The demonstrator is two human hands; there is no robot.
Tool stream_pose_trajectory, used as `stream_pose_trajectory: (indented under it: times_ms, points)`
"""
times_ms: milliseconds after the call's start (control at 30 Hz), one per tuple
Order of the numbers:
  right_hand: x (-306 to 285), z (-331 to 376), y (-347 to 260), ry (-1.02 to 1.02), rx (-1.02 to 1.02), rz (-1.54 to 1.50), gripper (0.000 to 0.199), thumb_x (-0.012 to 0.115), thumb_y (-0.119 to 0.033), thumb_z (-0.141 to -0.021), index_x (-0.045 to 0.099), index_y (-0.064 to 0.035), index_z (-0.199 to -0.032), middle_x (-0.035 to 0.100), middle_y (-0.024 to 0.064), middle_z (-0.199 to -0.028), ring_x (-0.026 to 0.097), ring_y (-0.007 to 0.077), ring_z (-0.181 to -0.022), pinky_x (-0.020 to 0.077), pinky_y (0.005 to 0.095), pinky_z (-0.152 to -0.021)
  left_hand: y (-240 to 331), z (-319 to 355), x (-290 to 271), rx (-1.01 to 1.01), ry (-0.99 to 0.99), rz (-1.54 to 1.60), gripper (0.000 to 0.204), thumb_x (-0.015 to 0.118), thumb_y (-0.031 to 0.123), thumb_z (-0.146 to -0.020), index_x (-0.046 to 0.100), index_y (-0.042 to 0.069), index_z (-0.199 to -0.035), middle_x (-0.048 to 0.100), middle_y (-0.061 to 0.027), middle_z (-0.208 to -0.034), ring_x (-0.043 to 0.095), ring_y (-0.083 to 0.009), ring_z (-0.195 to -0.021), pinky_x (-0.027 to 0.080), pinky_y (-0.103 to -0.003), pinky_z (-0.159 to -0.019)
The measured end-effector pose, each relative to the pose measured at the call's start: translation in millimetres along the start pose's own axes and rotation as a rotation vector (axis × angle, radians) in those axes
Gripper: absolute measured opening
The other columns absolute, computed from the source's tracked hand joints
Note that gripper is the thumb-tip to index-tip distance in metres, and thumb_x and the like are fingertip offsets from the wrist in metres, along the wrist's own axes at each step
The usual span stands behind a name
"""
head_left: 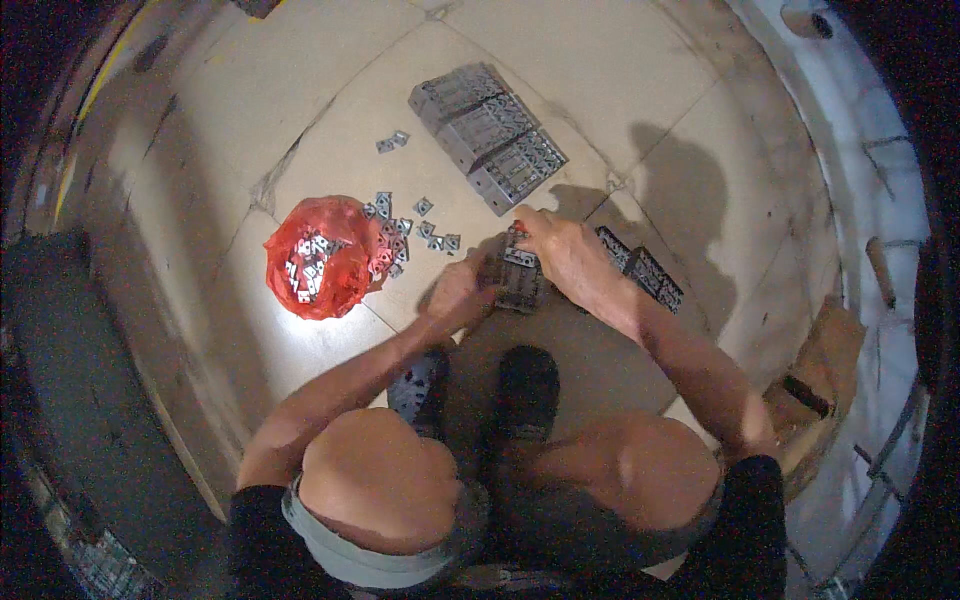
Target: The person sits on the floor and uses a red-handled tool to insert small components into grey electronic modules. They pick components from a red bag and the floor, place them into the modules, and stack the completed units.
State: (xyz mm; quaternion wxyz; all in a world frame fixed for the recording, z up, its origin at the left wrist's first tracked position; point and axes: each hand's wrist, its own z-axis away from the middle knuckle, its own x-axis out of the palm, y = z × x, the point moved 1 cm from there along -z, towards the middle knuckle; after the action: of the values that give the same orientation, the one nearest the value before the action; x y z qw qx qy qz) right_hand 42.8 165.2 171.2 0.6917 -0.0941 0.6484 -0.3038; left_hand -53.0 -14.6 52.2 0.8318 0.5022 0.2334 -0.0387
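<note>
Between my feet and the row of blocks, my left hand (462, 292) is closed around the side of a grey rectangular slotted block (518, 285). My right hand (565, 250) is over the block's far end, fingers pinched together. A small red spot shows at those fingertips; what they hold is too small to make out. Left of my hands, a red plastic bag (283, 248) lies open with many small square metal plates (313, 270) inside. More loose plates (430, 232) are scattered between the bag and the block.
Several similar grey blocks (490, 130) lie side by side on the tiled floor (340, 50) ahead. More dark slotted blocks (652, 278) lie beyond my right forearm. My shoes (528, 385) are close below the hands. A brown cardboard piece (825, 375) is at the right.
</note>
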Motion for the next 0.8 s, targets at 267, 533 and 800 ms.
stream_pose_trajectory:
  times_ms: [267, 533, 800]
  points:
    - [7, -31, 30, -0.430, -0.113, -0.263, 0.021, 0.075, -0.023, -0.089, 0.073, -0.0057, -0.101, 0.074, 0.0161, -0.096, 0.072, 0.0330, -0.087, 0.0559, 0.0444, -0.079, 16, 2, 39, -0.181, 0.068, 0.153, 0.082, 0.082, 0.024, -0.082, 0.039, -0.001, -0.147, 0.060, -0.0293, -0.130, 0.058, -0.0451, -0.123, 0.048, -0.050, -0.104]
    - [20, -26, 28, -0.306, 0.289, -0.624, 0.034, 0.082, -0.035, -0.089, 0.075, -0.0021, -0.088, 0.072, 0.0013, -0.075, 0.058, 0.0040, -0.073, 0.0506, 0.0286, -0.067, -9, 12, 45, -0.163, 0.147, 0.324, 0.096, 0.090, 0.025, -0.074, 0.038, 0.001, -0.151, 0.058, -0.0236, -0.137, 0.056, -0.0404, -0.128, 0.045, -0.048, -0.110]
    - [51, -13, 13, 0.031, 0.517, -0.995, 0.018, 0.084, -0.014, -0.084, 0.072, 0.0002, -0.084, 0.067, -0.0013, -0.077, 0.061, 0.0082, -0.073, 0.0464, 0.0251, -0.069, -14, 31, 43, -0.151, 0.174, 0.303, 0.102, 0.095, 0.031, -0.065, 0.044, 0.007, -0.150, 0.059, -0.0189, -0.138, 0.054, -0.0390, -0.132, 0.043, -0.048, -0.111]
